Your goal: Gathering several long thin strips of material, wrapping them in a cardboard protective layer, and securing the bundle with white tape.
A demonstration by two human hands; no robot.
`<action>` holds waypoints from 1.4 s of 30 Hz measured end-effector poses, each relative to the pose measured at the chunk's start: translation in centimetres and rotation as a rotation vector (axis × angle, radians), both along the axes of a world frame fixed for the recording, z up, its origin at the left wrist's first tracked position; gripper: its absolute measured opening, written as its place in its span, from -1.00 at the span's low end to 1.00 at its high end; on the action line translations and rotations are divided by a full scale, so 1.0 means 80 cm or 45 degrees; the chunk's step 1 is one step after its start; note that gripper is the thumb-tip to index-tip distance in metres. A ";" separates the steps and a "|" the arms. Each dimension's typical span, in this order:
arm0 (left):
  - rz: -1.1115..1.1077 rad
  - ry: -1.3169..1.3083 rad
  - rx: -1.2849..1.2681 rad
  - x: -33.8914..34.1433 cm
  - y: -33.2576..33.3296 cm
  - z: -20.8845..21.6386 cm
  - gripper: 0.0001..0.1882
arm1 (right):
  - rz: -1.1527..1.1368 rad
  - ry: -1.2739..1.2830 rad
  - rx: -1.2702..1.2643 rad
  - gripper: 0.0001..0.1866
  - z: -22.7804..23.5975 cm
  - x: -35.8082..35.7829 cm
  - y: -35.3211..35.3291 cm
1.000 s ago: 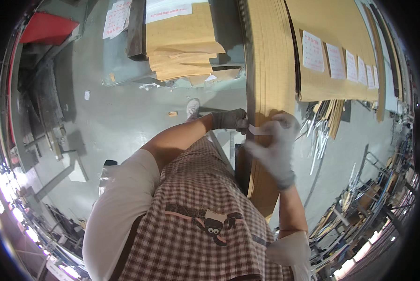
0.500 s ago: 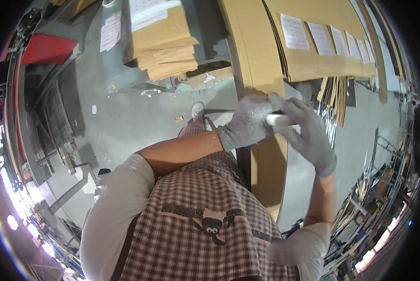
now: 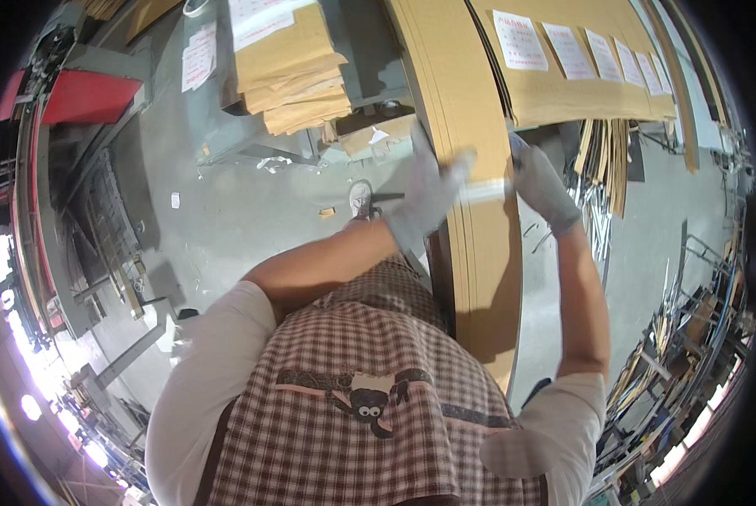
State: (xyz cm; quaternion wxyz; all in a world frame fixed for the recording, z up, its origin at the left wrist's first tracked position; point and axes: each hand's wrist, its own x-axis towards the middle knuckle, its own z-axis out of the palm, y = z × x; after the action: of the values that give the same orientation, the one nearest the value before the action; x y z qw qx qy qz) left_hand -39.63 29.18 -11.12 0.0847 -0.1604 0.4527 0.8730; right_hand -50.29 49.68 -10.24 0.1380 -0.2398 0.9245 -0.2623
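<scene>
White strip (image 3: 483, 191) | centre-right of frame, across cardboard stack (image 3: 470, 253) | my left hand (image 3: 428, 198) and right hand (image 3: 540, 181) each pinch one end.

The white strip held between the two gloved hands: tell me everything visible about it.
The white strip is thin, flat and pale, like tape or paper, though its material cannot be told. It lies roughly level across the top of a tall stack of brown cardboard sheets. The left hand, in a grey glove, is at its left end; the right hand, also gloved, is at its right end. Only the short span between the hands shows.
</scene>
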 end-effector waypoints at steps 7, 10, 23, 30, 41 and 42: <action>-0.364 0.321 -0.798 0.022 -0.034 0.033 -0.13 | 0.633 0.183 0.443 -0.78 0.032 0.005 0.034; -0.600 -0.128 0.133 -0.031 -0.009 -0.030 0.01 | 0.683 0.062 0.506 -0.74 -0.037 0.009 0.052; -0.430 0.214 -0.329 0.067 -0.039 0.100 -0.71 | 0.603 -0.340 -0.091 -0.49 0.189 0.105 -0.067; -0.510 -0.133 0.008 0.067 -0.100 -0.028 -0.86 | 0.081 -0.380 0.070 -0.70 0.082 -0.007 0.051; -1.060 0.259 -0.112 -0.007 -0.023 -0.222 -0.46 | -0.529 -0.069 -0.442 -0.62 0.025 0.059 -0.024; -1.062 0.249 -0.118 -0.009 -0.039 -0.187 -0.46 | -0.334 0.204 -0.287 -0.61 0.056 0.079 -0.050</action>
State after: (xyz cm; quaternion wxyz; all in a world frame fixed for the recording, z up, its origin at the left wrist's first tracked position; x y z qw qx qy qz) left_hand -40.31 26.04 -26.05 0.3797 0.1161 0.5234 0.7539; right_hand -43.98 45.68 -5.73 0.0007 -0.1513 0.9206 -0.3601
